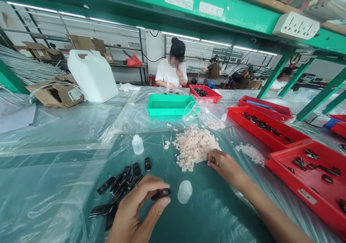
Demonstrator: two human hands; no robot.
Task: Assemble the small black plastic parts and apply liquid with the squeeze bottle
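Observation:
Between the thumb and fingers of my left hand (pixel 144 203) is a small black plastic part (pixel 162 193), pinched near its end. Beside that hand lies a loose heap of similar black parts (pixel 121 181). My right hand (pixel 220 162) is at the right edge of a pile of small whitish pieces (pixel 196 145), its fingers curled together; whatever they hold is hidden. A translucent round cup (pixel 185 191) stands between my hands. Farther back on the left is a small white squeeze bottle (pixel 137 144).
Red trays (pixel 305 185) with black parts line the right side. A green tray (pixel 171 106) sits at the back, near a white jug (pixel 92 75) and a cardboard box (pixel 58 93). Overhead runs a green beam (pixel 135 5). A person (pixel 173 68) sits across the table.

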